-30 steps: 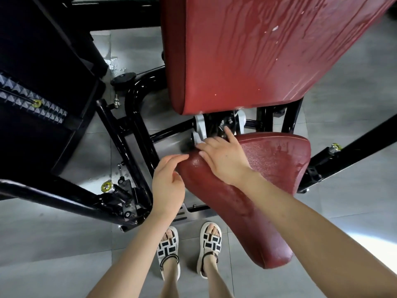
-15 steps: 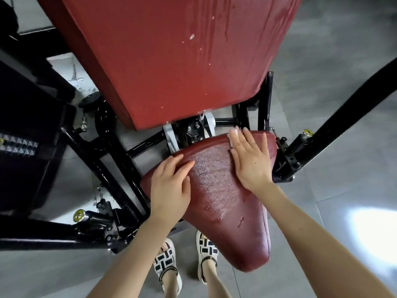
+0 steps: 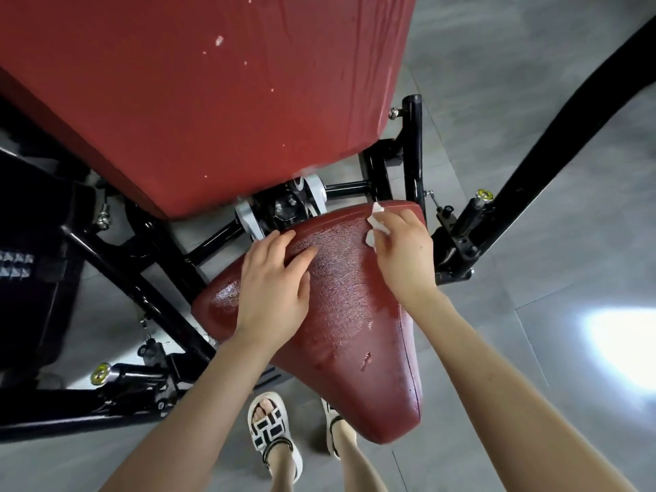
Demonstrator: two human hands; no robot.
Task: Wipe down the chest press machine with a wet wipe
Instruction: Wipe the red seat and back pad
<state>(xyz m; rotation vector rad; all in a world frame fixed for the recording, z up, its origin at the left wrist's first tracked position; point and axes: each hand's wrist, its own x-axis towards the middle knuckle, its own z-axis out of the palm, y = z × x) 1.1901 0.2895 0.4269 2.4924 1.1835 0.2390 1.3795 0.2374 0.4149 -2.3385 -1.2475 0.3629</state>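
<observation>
R hand (image 3: 404, 253) holds white wipe (image 3: 377, 227) on red seat (image 3: 355, 321) far edge, L hand (image 3: 273, 282) flat on seat

We see a floor of large grey tiles (image 3: 514, 83), smooth and slightly glossy, split by thin dark joints (image 3: 521, 306). There's a bright white glare (image 3: 624, 335) on the right-hand tile. The lower left floor is duller grey.

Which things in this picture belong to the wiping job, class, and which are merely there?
Job: wipe, held in the right hand; seat, with the left hand resting on it; backrest; frame.
Merely there: sandals; floor.
</observation>
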